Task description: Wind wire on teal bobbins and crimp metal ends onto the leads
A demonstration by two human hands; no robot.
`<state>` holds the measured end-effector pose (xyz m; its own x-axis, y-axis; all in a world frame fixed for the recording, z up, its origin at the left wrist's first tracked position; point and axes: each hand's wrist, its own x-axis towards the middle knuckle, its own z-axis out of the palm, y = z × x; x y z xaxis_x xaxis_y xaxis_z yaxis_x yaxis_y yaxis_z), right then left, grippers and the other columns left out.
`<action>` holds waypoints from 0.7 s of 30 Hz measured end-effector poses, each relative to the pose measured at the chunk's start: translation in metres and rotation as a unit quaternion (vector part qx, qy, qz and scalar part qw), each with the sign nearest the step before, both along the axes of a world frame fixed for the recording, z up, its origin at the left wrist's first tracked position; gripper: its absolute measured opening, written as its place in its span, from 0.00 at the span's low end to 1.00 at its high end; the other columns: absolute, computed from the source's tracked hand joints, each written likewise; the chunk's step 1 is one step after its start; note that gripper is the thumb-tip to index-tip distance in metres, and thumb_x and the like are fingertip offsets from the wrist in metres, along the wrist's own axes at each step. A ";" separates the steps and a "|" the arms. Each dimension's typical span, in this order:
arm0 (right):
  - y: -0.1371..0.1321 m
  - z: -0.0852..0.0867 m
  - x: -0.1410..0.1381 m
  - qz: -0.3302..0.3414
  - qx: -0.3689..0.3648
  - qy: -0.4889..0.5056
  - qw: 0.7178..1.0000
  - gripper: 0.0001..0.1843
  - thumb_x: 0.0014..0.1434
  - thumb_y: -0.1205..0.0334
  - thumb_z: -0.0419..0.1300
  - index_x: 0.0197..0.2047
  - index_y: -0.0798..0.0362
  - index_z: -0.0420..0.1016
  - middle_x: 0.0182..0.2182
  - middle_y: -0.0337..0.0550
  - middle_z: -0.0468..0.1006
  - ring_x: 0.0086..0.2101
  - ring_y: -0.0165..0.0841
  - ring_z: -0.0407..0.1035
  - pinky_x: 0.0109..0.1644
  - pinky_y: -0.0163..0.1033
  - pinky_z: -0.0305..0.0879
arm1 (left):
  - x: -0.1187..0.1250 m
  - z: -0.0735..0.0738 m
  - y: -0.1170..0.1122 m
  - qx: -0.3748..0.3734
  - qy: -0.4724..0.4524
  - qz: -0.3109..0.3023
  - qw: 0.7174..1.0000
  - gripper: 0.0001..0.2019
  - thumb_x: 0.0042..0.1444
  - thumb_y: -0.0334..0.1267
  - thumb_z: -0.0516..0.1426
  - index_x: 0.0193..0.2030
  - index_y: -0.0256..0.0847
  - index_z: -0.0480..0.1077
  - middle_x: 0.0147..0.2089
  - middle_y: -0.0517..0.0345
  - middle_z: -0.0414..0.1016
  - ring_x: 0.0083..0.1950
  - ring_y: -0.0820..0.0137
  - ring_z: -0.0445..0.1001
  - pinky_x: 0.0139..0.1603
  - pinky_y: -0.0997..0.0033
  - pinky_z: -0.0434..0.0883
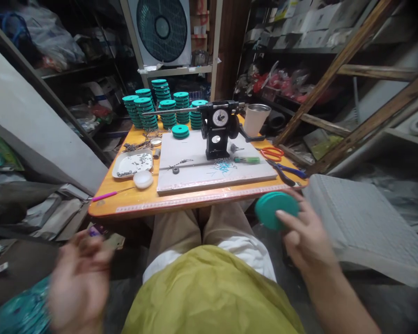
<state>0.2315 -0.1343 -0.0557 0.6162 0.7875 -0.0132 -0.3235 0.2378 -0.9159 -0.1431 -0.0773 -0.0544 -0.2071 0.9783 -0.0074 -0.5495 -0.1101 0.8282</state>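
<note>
Head view: right hand grip closed round teal spool; left hand open, blurred.

A flat, round teal plastic spool is held in the right hand, pinched at its rim by the fingers. It is tilted with its broad smooth face toward the camera, off the desk, just below the front edge near the front right corner.
</note>
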 end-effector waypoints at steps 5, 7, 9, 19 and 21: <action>0.015 0.005 -0.071 0.202 0.016 -0.070 0.977 0.27 0.53 0.60 0.68 0.55 0.46 0.65 0.43 0.43 0.75 0.38 0.34 0.71 0.42 0.37 0.70 | 0.133 -0.007 -0.022 -0.071 0.026 -0.338 0.938 0.18 0.63 0.46 0.53 0.58 0.46 0.67 0.52 0.46 0.76 0.23 0.73 0.74 0.24 0.71 0.70; 0.018 0.008 -0.079 0.212 0.021 -0.116 0.970 0.25 0.55 0.61 0.67 0.54 0.46 0.66 0.46 0.43 0.73 0.40 0.33 0.70 0.42 0.35 0.69 | 0.153 -0.011 -0.030 -0.082 0.000 -0.400 0.913 0.16 0.63 0.47 0.53 0.53 0.41 0.69 0.38 0.50 0.78 0.23 0.70 0.74 0.25 0.70 0.69; 0.019 0.010 -0.079 0.218 0.020 -0.126 0.968 0.25 0.55 0.61 0.67 0.54 0.45 0.66 0.46 0.42 0.73 0.39 0.32 0.69 0.42 0.33 0.68 | 0.156 -0.017 -0.034 -0.079 -0.008 -0.431 0.899 0.14 0.63 0.47 0.53 0.46 0.39 0.70 0.29 0.55 0.74 0.23 0.70 0.72 0.27 0.71 0.68; 0.021 0.015 -0.084 0.259 0.002 0.146 0.955 0.26 0.53 0.63 0.68 0.53 0.47 0.66 0.38 0.40 0.76 0.35 0.30 0.71 0.37 0.31 0.68 | 0.152 -0.030 -0.028 -0.025 0.031 -0.333 0.942 0.28 0.60 0.42 0.59 0.64 0.50 0.54 0.42 0.58 0.67 0.28 0.79 0.61 0.28 0.76 0.62; 0.021 0.016 -0.089 0.246 -0.004 0.150 0.957 0.25 0.53 0.63 0.69 0.52 0.48 0.66 0.38 0.40 0.76 0.36 0.29 0.70 0.38 0.31 0.68 | 0.157 -0.027 -0.029 -0.024 0.052 -0.367 0.929 0.35 0.55 0.42 0.63 0.65 0.50 0.49 0.42 0.58 0.68 0.29 0.77 0.63 0.29 0.74 0.64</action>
<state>0.1424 -0.1129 -0.0402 0.1375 0.9806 -0.1394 -0.6437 -0.0185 -0.7651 0.0138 -0.1065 -0.0811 0.5129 0.8554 -0.0716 -0.3790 0.3005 0.8752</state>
